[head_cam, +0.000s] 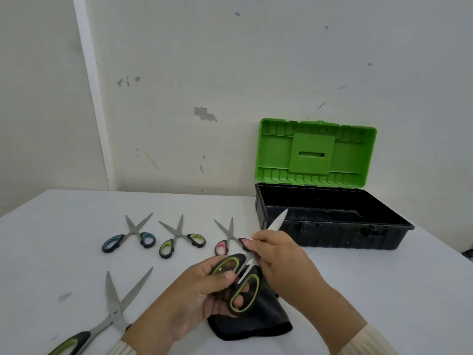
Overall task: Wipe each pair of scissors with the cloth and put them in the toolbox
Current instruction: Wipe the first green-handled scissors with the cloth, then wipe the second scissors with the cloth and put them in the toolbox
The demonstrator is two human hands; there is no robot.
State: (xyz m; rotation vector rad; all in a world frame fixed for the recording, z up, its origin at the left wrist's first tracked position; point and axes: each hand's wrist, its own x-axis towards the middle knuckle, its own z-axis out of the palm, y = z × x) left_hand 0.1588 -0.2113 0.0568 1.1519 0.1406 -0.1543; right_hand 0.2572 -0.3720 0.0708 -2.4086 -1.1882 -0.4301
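Head view: your left hand (204,290) holds the green-and-black scissors (256,283) by the handles, thumb over the upper loop and fingers curled through the lower one. Your right hand (279,257) is closed round the blades, with only the bright tip poking out toward the toolbox (332,234). The black cloth (258,319) sits under both hands on the table (358,290). I cannot tell whether any of it lies between your right fingers and the steel.

This pair looks stiff and fairly light, with smooth metal that will likely slip under a dry palm and an edge that can cut. Keep your hold on the rubbery handles and wipe along the flat of the blade, away from the edge.

The toolbox stands open just beyond, with no scissors visible inside. The blue pair (129,237), small green pair (181,239), pink pair (230,239) and large pair (112,311) lie on the table, apparently unwiped.
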